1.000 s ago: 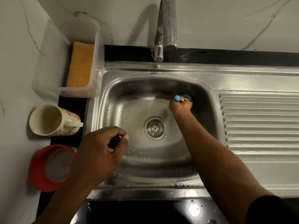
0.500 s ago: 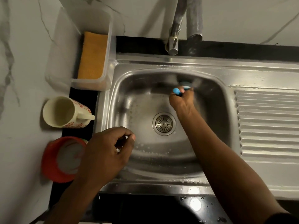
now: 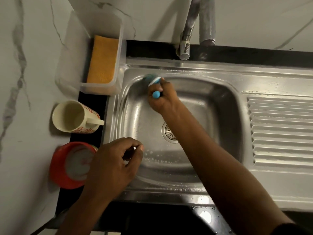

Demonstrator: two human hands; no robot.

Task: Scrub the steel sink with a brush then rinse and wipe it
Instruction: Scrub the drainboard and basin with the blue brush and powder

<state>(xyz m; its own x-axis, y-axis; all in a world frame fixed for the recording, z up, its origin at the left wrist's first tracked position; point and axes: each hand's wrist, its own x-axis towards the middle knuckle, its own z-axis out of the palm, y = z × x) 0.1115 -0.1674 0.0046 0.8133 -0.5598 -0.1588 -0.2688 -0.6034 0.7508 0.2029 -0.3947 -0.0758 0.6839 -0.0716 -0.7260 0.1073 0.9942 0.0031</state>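
Note:
The steel sink (image 3: pixel 218 106) is wet, with droplets and suds on the basin floor and a round drain (image 3: pixel 169 133) in the middle. My right hand (image 3: pixel 163 99) grips a blue-handled brush (image 3: pixel 153 80) whose blurred head presses on the basin's far-left upper wall. The handle's blue end sticks out below my fist. Over the sink's near-left corner hovers my left hand (image 3: pixel 115 165), its fingers loosely curled with thumb and fingertips close together; nothing shows in it.
A steel tap (image 3: pixel 186 39) rises behind the basin. A clear tub with an orange sponge (image 3: pixel 103 60) stands at the far left. A patterned mug (image 3: pixel 74 117) and a red container (image 3: pixel 71 165) lie left of the sink. The ribbed drainboard (image 3: pixel 281 131) extends right.
My right hand swept the brush from the basin's far-right wall across to the far-left corner. My left hand kept its pose over the near-left edge. The camera view shifted left.

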